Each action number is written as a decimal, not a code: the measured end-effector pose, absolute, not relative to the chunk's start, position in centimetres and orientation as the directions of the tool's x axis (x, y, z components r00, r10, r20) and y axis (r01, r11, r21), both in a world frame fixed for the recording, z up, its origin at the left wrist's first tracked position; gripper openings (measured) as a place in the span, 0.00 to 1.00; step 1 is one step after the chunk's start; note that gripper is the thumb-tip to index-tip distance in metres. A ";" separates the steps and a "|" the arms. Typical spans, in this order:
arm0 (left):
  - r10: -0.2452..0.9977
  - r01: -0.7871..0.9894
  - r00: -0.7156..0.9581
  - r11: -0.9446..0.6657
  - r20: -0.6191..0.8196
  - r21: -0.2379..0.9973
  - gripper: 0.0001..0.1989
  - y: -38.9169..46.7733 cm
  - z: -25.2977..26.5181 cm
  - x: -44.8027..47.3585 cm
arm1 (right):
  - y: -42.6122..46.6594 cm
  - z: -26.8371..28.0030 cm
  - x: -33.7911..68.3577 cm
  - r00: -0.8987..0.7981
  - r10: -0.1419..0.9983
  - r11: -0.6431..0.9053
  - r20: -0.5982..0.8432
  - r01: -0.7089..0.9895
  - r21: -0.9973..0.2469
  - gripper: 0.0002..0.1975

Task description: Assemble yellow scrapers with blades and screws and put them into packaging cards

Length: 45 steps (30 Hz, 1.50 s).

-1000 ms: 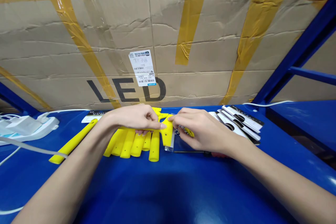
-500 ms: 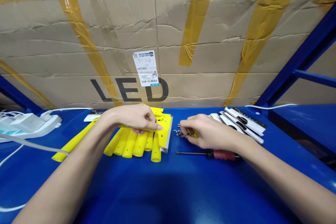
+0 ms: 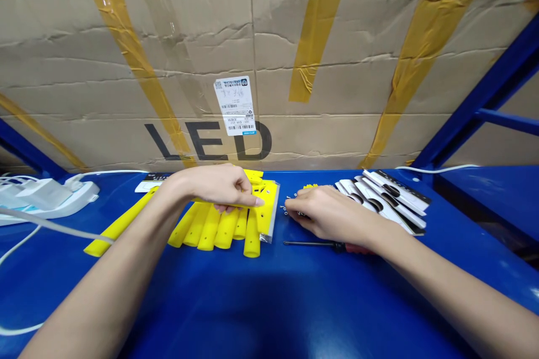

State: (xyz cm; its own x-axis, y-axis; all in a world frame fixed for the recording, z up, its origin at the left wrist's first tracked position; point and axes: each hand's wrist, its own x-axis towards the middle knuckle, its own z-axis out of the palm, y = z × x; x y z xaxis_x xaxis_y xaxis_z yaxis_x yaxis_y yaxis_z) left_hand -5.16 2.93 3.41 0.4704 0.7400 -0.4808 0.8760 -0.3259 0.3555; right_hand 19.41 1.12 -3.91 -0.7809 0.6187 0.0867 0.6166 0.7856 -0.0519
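My left hand (image 3: 227, 186) is closed around a yellow scraper (image 3: 266, 211) with a thin metal blade along its right edge. Under and in front of that hand lie several yellow tube handles (image 3: 207, 230), fanned side by side. To the right, my right hand (image 3: 322, 210) reaches down among small screws and nuts (image 3: 286, 209), its fingers bent together. Whatever is at those fingertips is hidden. Small yellow pieces (image 3: 310, 185) show just behind the right hand. A screwdriver (image 3: 314, 243) lies below it, its red handle partly covered by the wrist.
White and black packaging sleeves (image 3: 389, 199) lie fanned at the right. One separate yellow handle (image 3: 122, 223) rests left of my left forearm. A white power strip (image 3: 80, 200) with plugs and cables is at far left. A large cardboard box (image 3: 278, 56) stands behind the blue table (image 3: 252, 303).
My right hand has shifted slightly over the screws, and the yellow pieces under its fingers now show behind it. The left hand still holds the scraper. The view has moved slightly.
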 end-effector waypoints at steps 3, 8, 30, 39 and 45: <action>0.738 0.876 0.475 -0.349 -0.478 0.333 0.26 2.9 3.4 -5.1 | 0.9 -3.9 19.2 -0.788 0.610 0.791 0.089 0.612 0.001 0.08; 0.731 0.866 0.495 -0.374 -0.469 0.331 0.27 2.9 3.2 -5.2 | 0.6 -4.0 19.2 -0.799 0.595 0.804 0.090 0.588 -0.089 0.07; 0.749 0.836 0.526 -0.366 -0.404 0.408 0.23 3.0 2.6 -4.4 | -0.4 -4.0 17.8 -0.700 0.355 0.930 0.620 0.334 -0.154 0.08; 0.742 0.817 0.526 -0.303 -0.417 0.491 0.23 3.5 2.3 -5.2 | -1.4 -3.1 17.9 -0.825 0.137 0.920 0.549 0.311 0.237 0.07; 0.760 0.834 0.505 -0.308 -0.409 0.457 0.25 3.5 2.3 -4.9 | -1.3 -2.8 18.1 -0.746 0.454 0.891 0.487 0.390 -0.233 0.07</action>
